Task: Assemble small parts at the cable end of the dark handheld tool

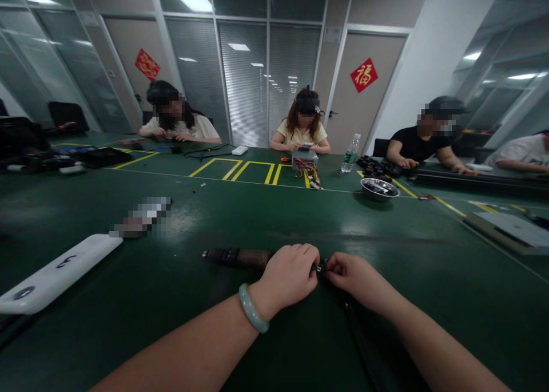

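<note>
A slim cylindrical tool [253,259], resembling an electric screwdriver, lies crosswise on the green table. Its left end is black with a silver tip, and its middle is brownish. My left hand [291,272], with a pale green bangle at the wrist, is closed around the tool's right end. Small brass-coloured parts [318,268] show between my two hands. Close beside them, my right hand [349,277] is closed in a pinch; what its fingertips hold is too small to make out. A black cord [358,335] runs from below my right hand toward the front edge.
Left of my hands lies a white power-bank-like device [64,272] with a blurred-out object at its end. Farther back stand a metal bowl [380,189], a water bottle [350,153] and a grey box with wires [305,162]. Several people sit across the green table [257,209].
</note>
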Tool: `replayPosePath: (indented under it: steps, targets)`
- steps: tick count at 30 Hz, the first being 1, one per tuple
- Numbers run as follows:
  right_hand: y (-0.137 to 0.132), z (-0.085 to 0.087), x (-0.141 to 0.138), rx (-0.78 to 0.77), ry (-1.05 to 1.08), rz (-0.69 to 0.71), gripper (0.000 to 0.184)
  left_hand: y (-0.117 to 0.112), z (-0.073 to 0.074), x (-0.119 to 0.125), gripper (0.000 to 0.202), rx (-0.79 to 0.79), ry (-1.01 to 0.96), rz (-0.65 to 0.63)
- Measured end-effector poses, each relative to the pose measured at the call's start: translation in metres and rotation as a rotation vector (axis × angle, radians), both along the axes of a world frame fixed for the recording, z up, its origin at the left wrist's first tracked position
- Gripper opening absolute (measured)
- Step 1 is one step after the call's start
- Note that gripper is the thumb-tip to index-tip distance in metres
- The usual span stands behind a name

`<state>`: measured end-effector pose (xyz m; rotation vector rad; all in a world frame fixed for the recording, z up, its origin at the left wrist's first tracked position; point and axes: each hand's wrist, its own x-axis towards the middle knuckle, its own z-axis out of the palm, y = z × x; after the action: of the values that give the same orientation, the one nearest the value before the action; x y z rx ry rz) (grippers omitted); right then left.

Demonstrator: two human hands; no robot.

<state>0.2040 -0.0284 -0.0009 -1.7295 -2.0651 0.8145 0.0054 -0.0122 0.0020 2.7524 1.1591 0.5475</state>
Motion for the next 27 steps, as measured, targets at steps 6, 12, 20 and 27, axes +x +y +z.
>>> replayPosePath:
  steps: [6, 12, 20, 27]
  targets:
    - [0.0010, -0.0033, 0.0011, 0.014, -0.007, -0.007, 0.012, 0.0017, -0.0042, 0.0003, 0.019, 0.019, -0.026, 0.011]
    - [0.0022, -0.0063, 0.0017, 0.025, 0.012, -0.010, 0.011, 0.0020, -0.0036, 0.0005, 0.014, 0.027, -0.021, -0.014]
    - [0.0015, -0.0084, 0.0014, 0.043, 0.012, -0.010, 0.010, 0.0028, -0.0030, -0.0002, 0.012, 0.017, -0.037, -0.025]
    - [0.0015, -0.0088, 0.0016, 0.038, 0.002, -0.015, 0.011, 0.0050, -0.0071, 0.0001, 0.007, 0.023, -0.045, -0.040]
